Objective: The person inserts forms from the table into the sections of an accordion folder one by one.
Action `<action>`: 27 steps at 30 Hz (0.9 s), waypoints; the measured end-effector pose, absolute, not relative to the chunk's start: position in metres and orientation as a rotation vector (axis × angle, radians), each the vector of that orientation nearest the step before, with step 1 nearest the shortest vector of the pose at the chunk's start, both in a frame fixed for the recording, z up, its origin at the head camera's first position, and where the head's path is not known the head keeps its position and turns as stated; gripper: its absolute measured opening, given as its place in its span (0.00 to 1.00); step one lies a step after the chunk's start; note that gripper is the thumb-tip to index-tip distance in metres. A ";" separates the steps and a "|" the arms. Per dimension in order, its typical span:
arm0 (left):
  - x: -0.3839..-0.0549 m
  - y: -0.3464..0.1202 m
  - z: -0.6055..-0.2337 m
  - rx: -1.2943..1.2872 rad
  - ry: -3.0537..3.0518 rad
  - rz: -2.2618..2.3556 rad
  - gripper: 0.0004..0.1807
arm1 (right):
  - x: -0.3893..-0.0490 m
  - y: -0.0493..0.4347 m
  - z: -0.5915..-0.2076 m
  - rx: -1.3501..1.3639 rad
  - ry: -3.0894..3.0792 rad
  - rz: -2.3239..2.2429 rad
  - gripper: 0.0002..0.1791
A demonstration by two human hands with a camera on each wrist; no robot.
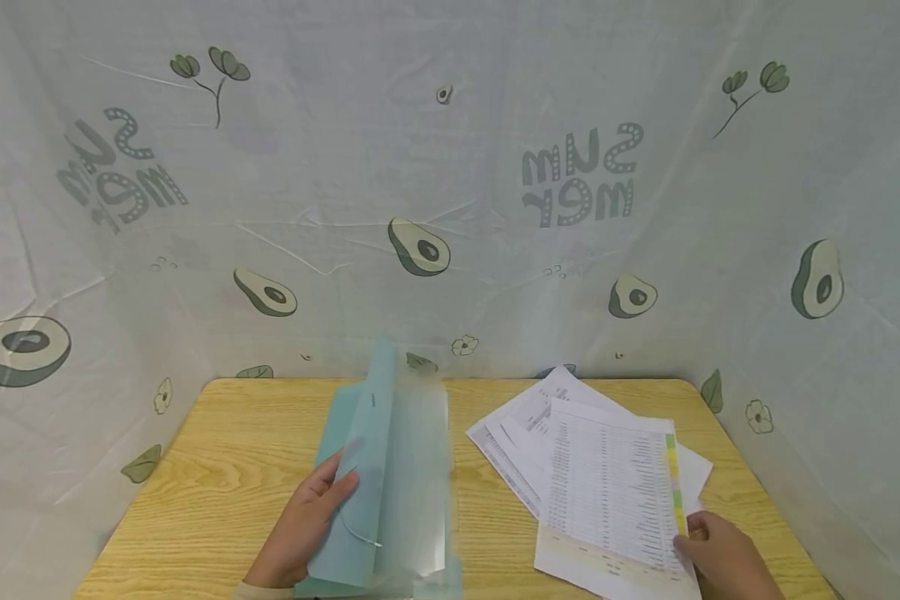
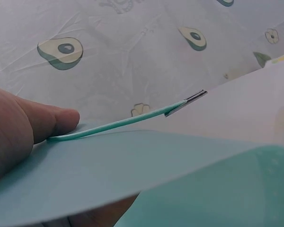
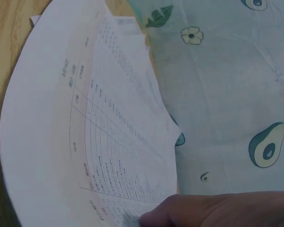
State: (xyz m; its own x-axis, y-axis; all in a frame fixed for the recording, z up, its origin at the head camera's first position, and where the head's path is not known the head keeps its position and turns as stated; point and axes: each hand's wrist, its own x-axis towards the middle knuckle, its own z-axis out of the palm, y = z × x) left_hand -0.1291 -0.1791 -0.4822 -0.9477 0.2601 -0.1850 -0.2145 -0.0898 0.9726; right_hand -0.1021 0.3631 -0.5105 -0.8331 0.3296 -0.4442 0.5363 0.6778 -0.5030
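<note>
On the table's left half lies a light blue folder (image 1: pixel 345 408) with its cover (image 1: pixel 366 483) raised. My left hand (image 1: pixel 296 533) holds that cover, thumb on top and fingers beneath, as the left wrist view shows. A thin green elastic cord (image 2: pixel 118 125) with a metal tip (image 2: pixel 185 103) sticks out from under the thumb. To the right, my right hand (image 1: pixel 726 557) pinches a printed sheet (image 1: pixel 607 492) by its right edge. The sheet carries a table with green and yellow cells, and it bows in the right wrist view (image 3: pixel 42 123).
Several more printed papers (image 1: pixel 506 417) lie fanned out behind the held sheet. Bare wood table (image 1: pixel 247 442) shows left of the folder. A pale curtain (image 1: pixel 450 167) with avocado prints surrounds the table at the back and both sides.
</note>
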 end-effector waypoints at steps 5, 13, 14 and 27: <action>-0.129 -0.178 -0.482 0.046 1.884 2.106 0.34 | -0.103 0.363 -0.504 0.680 2.592 -1.005 0.22; -0.129 -0.177 -0.482 0.051 1.895 2.110 0.35 | -0.104 0.355 -0.508 0.596 2.503 -1.276 0.30; -0.129 -0.177 -0.483 0.051 1.895 2.111 0.34 | -0.105 0.353 -0.510 0.598 2.466 -1.313 0.32; -0.129 -0.174 -0.481 0.019 1.903 2.112 0.35 | -0.109 0.346 -0.523 0.641 2.477 -1.386 0.35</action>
State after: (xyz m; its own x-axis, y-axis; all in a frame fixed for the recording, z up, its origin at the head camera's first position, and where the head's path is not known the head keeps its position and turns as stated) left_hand -0.1286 -0.1742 -0.4813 -0.9556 0.2276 -0.1871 -0.2096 -0.0792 0.9746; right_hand -0.1089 0.3458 -0.5233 -0.8776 0.2610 -0.4021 0.4792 0.4564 -0.7497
